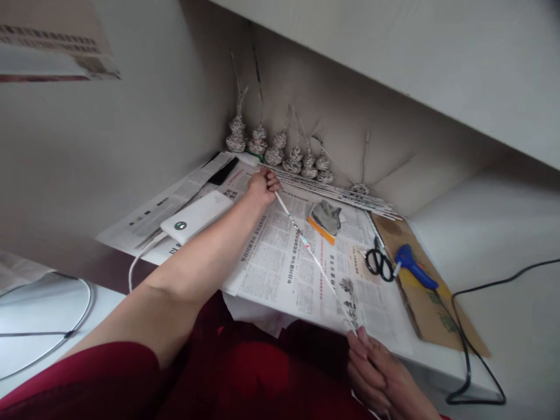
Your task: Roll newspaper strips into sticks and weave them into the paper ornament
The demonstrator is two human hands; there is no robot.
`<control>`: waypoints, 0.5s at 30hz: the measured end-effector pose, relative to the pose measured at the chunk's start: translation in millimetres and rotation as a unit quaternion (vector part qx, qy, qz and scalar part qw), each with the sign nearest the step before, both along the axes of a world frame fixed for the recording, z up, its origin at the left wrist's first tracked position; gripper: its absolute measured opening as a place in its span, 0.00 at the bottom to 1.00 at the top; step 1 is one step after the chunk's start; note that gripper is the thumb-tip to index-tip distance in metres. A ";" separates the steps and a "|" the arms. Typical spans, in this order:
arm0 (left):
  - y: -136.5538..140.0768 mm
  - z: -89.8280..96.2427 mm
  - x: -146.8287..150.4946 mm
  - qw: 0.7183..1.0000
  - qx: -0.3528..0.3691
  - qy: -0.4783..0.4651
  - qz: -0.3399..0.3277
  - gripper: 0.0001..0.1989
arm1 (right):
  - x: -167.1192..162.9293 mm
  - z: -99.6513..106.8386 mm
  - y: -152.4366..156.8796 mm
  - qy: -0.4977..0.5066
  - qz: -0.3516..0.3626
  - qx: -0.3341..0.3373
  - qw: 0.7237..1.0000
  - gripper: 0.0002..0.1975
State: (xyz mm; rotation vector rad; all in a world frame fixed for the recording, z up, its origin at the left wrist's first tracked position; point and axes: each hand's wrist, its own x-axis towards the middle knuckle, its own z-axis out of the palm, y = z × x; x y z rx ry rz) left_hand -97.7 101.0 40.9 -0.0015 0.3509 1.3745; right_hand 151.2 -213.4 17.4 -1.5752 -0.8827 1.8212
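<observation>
A thin rolled paper stick point(315, 263) runs slantwise above the newspaper point(275, 256) spread on the table. Its far end is in my left hand point(264, 185), whose fingers are closed around it. My right hand point(376, 370) grips the near end by the table's front edge, thumb and fingers pinched together. Beyond my left hand lies a bundle of similar paper sticks point(336, 190). Several woven paper gourds point(275, 149) stand in a row along the back wall, with loose sticks rising from their tops.
Right of the stick is a grey cloth on an orange-edged pad point(324, 220). Black-handled scissors point(380, 263) and a blue glue gun point(413, 265) lie near a cardboard sheet point(437, 315). A white power bank point(196, 217) with a cable is at left. A slanted white surface point(415, 52) overhangs the table.
</observation>
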 end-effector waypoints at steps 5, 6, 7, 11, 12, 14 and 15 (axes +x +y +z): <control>2.1 -0.3 -1.4 1.000 -0.001 0.011 0.007 0.15 | -7.6 4.1 1.6 -0.046 0.015 -0.007 0.999 0.21; 3.2 -0.9 -1.7 1.000 -0.005 0.015 0.013 0.15 | -5.8 6.3 3.7 -0.117 0.031 0.027 0.992 0.21; 4.3 -1.6 -1.9 1.000 -0.007 0.018 0.018 0.15 | -2.7 8.3 6.1 -0.196 0.054 0.071 0.976 0.19; 6.9 -3.6 -2.3 0.999 -0.013 0.028 0.023 0.15 | 14.3 8.1 12.3 -0.467 0.118 0.239 0.843 0.13; 7.1 -3.8 -2.3 0.999 -0.013 0.029 0.023 0.15 | 17.3 6.0 12.3 -0.491 0.130 0.255 0.823 0.12; 7.2 -4.0 -2.0 0.999 -0.012 0.033 0.024 0.16 | 19.8 1.8 11.3 -0.492 0.156 0.253 0.819 0.14; 7.1 -4.2 -1.6 0.999 -0.011 0.035 0.024 0.16 | 19.3 0.8 10.8 -0.477 0.170 0.240 0.828 0.15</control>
